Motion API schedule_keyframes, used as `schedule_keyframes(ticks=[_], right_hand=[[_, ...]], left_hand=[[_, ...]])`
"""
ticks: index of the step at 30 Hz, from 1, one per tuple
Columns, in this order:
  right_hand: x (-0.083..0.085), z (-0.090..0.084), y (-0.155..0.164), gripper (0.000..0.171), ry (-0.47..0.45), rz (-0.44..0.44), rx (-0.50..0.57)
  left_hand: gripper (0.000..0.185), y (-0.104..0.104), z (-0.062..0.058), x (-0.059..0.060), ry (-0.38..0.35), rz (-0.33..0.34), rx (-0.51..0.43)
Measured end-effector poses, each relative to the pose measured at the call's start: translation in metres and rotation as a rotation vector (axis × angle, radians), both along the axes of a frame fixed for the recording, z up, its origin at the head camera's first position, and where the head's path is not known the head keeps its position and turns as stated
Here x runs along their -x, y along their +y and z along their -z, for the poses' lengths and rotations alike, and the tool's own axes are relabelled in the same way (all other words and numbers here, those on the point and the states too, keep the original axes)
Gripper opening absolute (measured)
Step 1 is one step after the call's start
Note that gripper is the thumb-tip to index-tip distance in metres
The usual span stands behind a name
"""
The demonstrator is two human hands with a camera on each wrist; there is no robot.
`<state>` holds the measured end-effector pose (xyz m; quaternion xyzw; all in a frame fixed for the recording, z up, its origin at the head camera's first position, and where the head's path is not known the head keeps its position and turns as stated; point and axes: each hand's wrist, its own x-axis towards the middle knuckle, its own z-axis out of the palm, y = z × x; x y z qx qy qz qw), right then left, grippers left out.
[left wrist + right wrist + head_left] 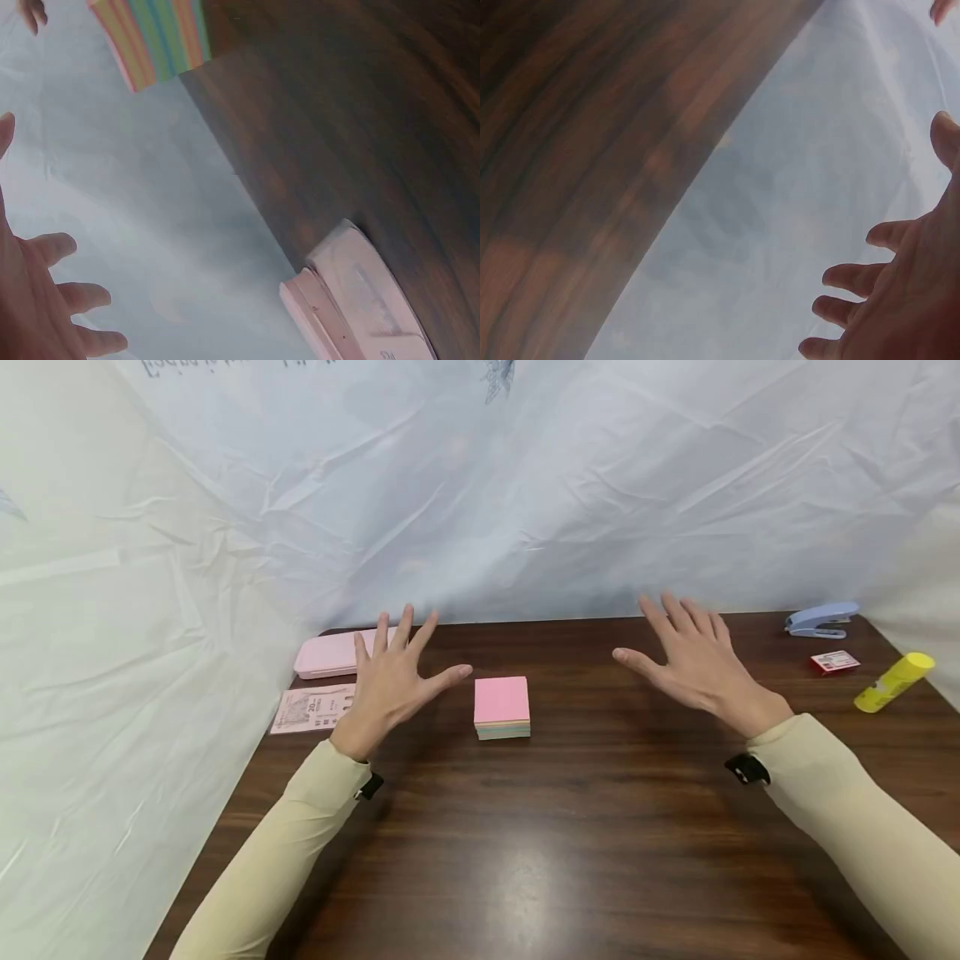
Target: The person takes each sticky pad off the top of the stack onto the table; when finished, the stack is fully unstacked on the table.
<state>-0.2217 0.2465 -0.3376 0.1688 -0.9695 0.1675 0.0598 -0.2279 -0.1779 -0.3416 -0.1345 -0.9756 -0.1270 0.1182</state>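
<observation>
In the head view my left hand [390, 685] hovers over the left of the table with its fingers spread, holding nothing. My right hand [697, 668] hovers on the right, fingers also spread and nothing held. Between them, nearer the left hand, sits a square block of sticky notes [501, 700], pink on top; its striped coloured side [157, 37] shows in the left wrist view. Partly behind the left hand lie a pink case [327, 653] and a pink printed paper slip [311, 708]. The right wrist view shows the right hand [900, 292] in front of the pale sheet.
On the right side of the dark wood table [525, 827] are a light blue stapler [817, 620], a small red and white box [834, 662] and a yellow glue stick [894, 682]. White sheeting [480, 502] hangs along the back and sides.
</observation>
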Motion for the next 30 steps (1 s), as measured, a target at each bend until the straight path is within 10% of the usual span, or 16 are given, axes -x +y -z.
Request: schedule_keyframes(ticks=[15,30], right_hand=[[0.013,-0.02,-0.036,0.082,-0.117,-0.169,0.347],[0.026,-0.002,-0.069,0.079,-0.263,-0.251,0.51]], left_hand=[[0.088,-0.004,-0.009,0.006,0.012,0.141,-0.502],[0.077,-0.005,0.022,0.011,-0.313,0.37,-1.119]])
